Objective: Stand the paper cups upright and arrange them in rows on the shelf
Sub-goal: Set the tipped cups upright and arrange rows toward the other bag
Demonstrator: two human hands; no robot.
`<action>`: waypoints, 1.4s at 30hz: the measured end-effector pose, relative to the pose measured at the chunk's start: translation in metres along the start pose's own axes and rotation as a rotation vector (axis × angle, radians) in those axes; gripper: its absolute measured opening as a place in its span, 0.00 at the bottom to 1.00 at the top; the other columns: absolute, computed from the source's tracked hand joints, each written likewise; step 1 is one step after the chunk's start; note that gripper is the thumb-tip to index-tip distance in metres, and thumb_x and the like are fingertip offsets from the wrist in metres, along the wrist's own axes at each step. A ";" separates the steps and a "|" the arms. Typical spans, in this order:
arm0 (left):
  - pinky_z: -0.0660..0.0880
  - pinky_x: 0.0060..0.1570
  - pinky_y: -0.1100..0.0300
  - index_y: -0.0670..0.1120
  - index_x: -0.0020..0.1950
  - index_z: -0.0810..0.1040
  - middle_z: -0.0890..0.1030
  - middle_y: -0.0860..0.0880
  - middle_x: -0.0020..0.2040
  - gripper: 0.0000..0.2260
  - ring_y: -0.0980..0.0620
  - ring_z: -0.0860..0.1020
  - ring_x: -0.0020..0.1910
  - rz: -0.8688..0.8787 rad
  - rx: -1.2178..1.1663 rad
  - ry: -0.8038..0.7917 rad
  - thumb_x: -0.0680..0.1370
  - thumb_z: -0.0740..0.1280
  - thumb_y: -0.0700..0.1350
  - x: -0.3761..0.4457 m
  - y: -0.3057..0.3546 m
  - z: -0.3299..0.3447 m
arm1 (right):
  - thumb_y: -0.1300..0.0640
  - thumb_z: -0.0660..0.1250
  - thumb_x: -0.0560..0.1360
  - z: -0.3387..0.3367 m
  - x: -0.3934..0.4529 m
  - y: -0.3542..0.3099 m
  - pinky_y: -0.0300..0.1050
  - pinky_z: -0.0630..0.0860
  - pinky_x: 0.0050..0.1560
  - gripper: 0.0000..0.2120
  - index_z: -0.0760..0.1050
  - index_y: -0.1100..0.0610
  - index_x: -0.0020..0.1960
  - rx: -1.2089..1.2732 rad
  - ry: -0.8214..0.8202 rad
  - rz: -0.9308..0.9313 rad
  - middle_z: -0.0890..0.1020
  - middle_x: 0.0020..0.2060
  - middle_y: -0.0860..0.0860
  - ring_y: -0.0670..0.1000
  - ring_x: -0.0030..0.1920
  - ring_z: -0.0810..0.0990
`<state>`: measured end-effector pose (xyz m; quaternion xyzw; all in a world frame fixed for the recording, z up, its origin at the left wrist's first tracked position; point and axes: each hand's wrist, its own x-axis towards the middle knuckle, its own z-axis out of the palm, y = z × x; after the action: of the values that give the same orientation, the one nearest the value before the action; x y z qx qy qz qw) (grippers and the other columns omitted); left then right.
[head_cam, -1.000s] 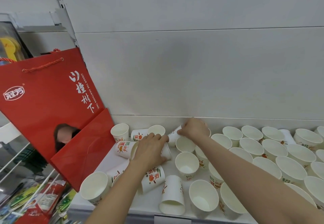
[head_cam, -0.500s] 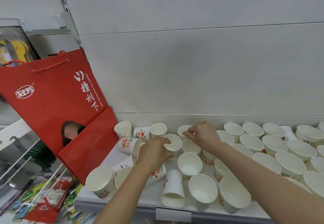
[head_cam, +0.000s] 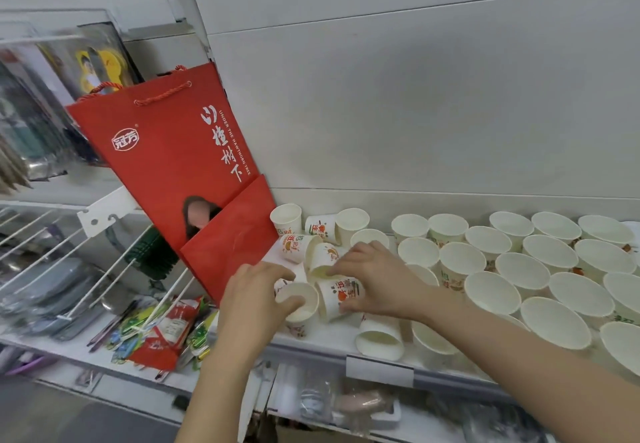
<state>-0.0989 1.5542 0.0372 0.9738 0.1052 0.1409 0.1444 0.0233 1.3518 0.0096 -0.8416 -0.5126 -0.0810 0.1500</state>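
The left hand [head_cam: 258, 299] grips an upright paper cup [head_cam: 300, 307] near the front left of the shelf [head_cam: 325, 340], thumb hooked over the rim and fingers curled round the far wall. The right hand [head_cam: 375, 278] grips a tipped printed cup [head_cam: 337, 297] lying on its side just beside the upright one, with one fingertip also touching the rim of a second tipped cup [head_cam: 322, 259] behind it. Further tipped cups [head_cam: 298, 245] lie toward the red gift bag [head_cam: 180, 165], and another lies mouth-forward near the shelf edge [head_cam: 379, 338]. To the right, upright cups [head_cam: 488, 243] already stand in rough rows. Judged risks: the cups are light and thin-walled, so a firm squeeze may crease a wall or ovalise a rim. The two hands work close together; swinging the printed cup upright may knock the cup in the left hand or its neighbours. The cup near the shelf edge could roll off if nudged by a forearm. Crowding at the left end may leave rows misaligned against the bag.
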 end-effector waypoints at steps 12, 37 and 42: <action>0.70 0.43 0.57 0.55 0.41 0.81 0.81 0.60 0.44 0.08 0.53 0.75 0.46 0.195 0.037 0.031 0.66 0.78 0.50 -0.030 0.007 0.033 | 0.59 0.76 0.60 0.019 0.007 -0.015 0.49 0.75 0.41 0.19 0.76 0.50 0.48 -0.081 0.039 -0.076 0.79 0.51 0.50 0.56 0.45 0.79; 0.72 0.42 0.56 0.52 0.37 0.81 0.81 0.57 0.45 0.10 0.49 0.76 0.46 0.316 0.059 0.101 0.62 0.80 0.46 -0.018 0.010 0.060 | 0.45 0.71 0.71 0.001 -0.028 -0.002 0.46 0.68 0.56 0.11 0.82 0.52 0.44 -0.038 0.058 0.431 0.74 0.65 0.49 0.55 0.62 0.71; 0.72 0.59 0.50 0.54 0.57 0.79 0.75 0.51 0.65 0.23 0.48 0.71 0.64 0.317 -0.047 0.073 0.64 0.79 0.52 -0.020 0.008 0.062 | 0.35 0.64 0.68 -0.005 -0.034 -0.019 0.51 0.73 0.51 0.21 0.82 0.50 0.46 -0.003 0.287 0.421 0.82 0.52 0.49 0.56 0.51 0.78</action>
<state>-0.0974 1.5264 -0.0223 0.9687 -0.0480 0.1999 0.1390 -0.0089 1.3294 0.0079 -0.9099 -0.2992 -0.1676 0.2335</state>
